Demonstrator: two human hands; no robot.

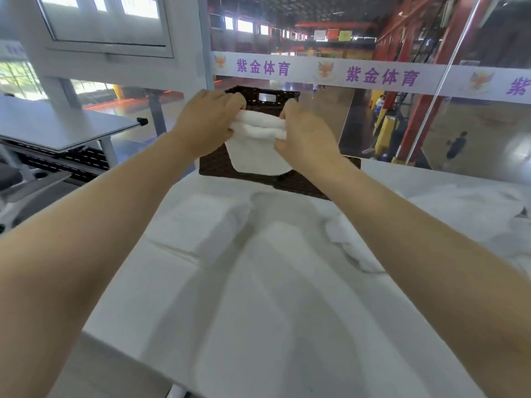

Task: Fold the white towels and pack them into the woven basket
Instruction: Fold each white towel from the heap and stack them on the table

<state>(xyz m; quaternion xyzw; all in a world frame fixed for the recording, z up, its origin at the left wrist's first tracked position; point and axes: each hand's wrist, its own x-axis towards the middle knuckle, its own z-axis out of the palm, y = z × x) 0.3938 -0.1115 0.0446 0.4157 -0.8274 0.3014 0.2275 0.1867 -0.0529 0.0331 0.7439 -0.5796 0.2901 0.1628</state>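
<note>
On our left, a folded stack of white towels lies on the table, near the basket. Our left hand grips one end of a folded towel, fingers curled round the bundled top edge. The towel hangs between both hands above the dark woven basket, its lower flap drooping in front of the basket's inside. Our right hand pinches the other end in the same way. Further right, a loose heap of unfolded towels waits on the table.

We judge the towel light, soft and limp: it sags wherever unsupported, so the fold would likely slump if held by one end. Holding both ends of the thick folded edge looks best for lowering it flat into the basket.
</note>
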